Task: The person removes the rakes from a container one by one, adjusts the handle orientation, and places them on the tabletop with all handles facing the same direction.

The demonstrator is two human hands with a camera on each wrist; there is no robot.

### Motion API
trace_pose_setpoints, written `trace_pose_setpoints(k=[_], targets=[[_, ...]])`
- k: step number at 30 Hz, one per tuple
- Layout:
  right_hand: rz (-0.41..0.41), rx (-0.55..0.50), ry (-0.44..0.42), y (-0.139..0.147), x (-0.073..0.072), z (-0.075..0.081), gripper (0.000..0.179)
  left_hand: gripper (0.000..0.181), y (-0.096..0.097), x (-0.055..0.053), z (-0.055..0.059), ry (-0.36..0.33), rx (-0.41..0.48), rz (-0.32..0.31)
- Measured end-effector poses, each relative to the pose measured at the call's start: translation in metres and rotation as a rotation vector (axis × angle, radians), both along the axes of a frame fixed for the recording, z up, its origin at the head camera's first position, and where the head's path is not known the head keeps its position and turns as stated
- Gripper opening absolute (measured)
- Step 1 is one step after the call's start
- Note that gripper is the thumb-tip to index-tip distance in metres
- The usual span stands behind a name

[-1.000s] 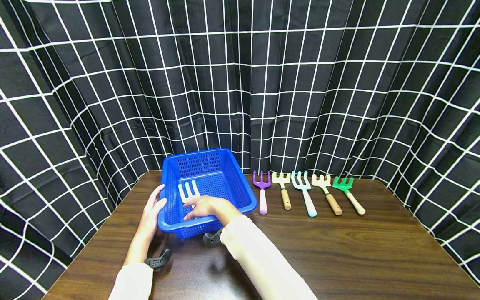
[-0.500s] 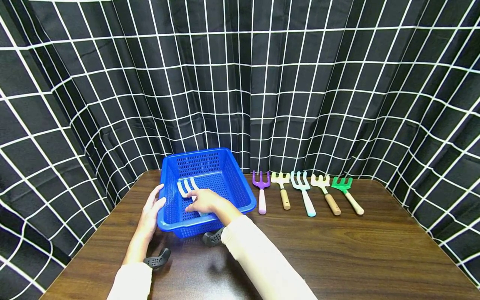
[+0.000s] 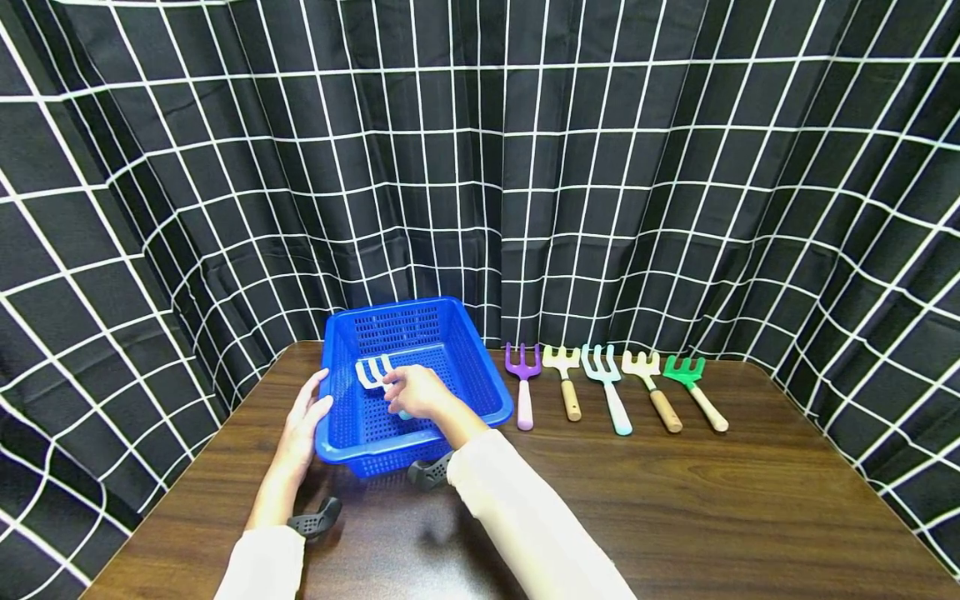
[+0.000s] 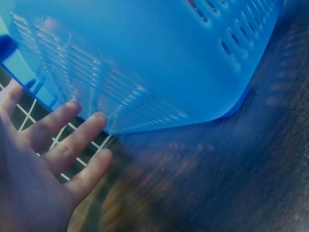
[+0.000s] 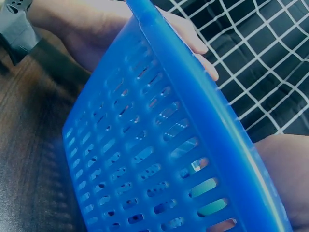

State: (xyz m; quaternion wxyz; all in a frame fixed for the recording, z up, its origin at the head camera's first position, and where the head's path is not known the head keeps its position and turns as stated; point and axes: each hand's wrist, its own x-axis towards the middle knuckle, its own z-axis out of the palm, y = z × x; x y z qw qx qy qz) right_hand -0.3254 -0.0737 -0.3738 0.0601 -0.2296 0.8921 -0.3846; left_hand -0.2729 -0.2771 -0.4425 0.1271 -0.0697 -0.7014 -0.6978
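In the head view my right hand [image 3: 420, 393] reaches into a blue plastic basket [image 3: 341, 454] and grips a garden hand fork [image 3: 370, 384]. Its white tines point away to the upper left, and a turquoise handle end shows under the hand; most of the handle is covered by the fingers. My left hand [image 3: 302, 421] rests against the basket's left side, thumb and fingers at the rim. The left wrist view shows that hand [image 4: 53, 164] with fingers spread beside the perforated basket wall [image 4: 159, 58]. In the right wrist view the basket's wall hides most of the right hand [image 5: 285, 169].
Right of the basket, several hand forks lie in a row on the wooden table [image 3: 712, 500]: purple [image 3: 523, 367], pale yellow [image 3: 572, 400], light blue [image 3: 617, 408], cream [image 3: 663, 408] and green [image 3: 686, 371]. A black grid-patterned curtain [image 3: 525, 167] stands behind the table.
My right hand has lifted slightly up and to the right inside the basket, gripping the fork, whose tines have tilted and risen. The left hand and the basket have stayed in place.
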Motion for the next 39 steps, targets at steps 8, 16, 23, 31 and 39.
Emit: trace_pose_setpoints(k=[8,16,23,31,39], targets=[[-0.028,0.003,0.003,0.0028,-0.0003,0.003,0.046,0.05,-0.0003,-0.0009,0.0003,-0.016,-0.018,0.002],[-0.082,0.1,-0.092,0.0045,-0.0005,0.0014,0.052,0.049,-0.0007,-0.0007,-0.0012,-0.012,-0.018,0.005],[-0.071,-0.041,-0.333,0.0047,0.004,-0.0004,0.052,0.049,-0.0014,-0.0015,-0.003,-0.003,-0.008,0.001],[-0.086,-0.13,-0.392,0.0034,0.0043,0.0006,0.053,0.049,-0.002,-0.0011,-0.0018,-0.018,-0.002,0.001],[-0.093,-0.167,-0.282,0.0074,0.0015,0.0048,0.055,0.049,-0.0016,-0.0031,-0.0022,0.036,0.03,-0.016]])
